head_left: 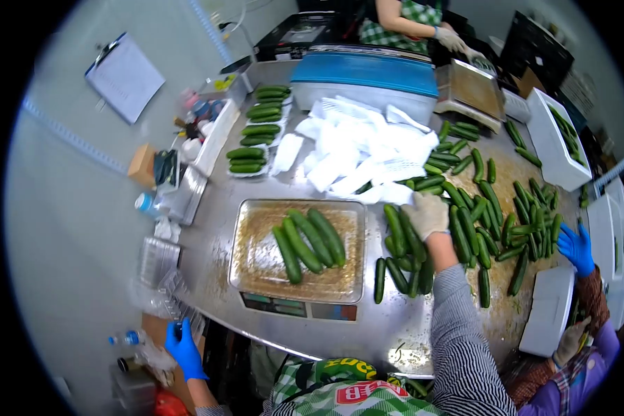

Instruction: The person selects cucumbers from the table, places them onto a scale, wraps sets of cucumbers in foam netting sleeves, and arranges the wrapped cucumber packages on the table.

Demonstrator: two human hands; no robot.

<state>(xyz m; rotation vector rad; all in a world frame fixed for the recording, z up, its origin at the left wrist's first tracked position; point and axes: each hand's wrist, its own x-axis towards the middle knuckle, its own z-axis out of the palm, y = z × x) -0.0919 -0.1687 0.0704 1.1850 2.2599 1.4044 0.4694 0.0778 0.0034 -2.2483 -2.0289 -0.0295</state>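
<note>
My right hand (428, 215), in a pale knit glove, is closed over the upper end of a cucumber (412, 239) in a pile at the middle of the table. Its fingertips are partly hidden. Low on the left, beyond the table edge, my left hand (185, 351) wears a blue glove. Its fingers are bent around a small dark thing that I cannot make out. Between my hands stands a scale (297, 309) with a metal tray (246, 270) on top. Several cucumbers (312, 239) lie side by side in this tray.
White packing sheets (367, 149) are heaped behind the tray, beside filled cucumber packs (246, 159). Loose cucumbers (489, 201) cover the right side. A co-worker's blue glove (577, 248) reaches in there, near a white foam box (549, 312). Another person stands behind a second scale (471, 90).
</note>
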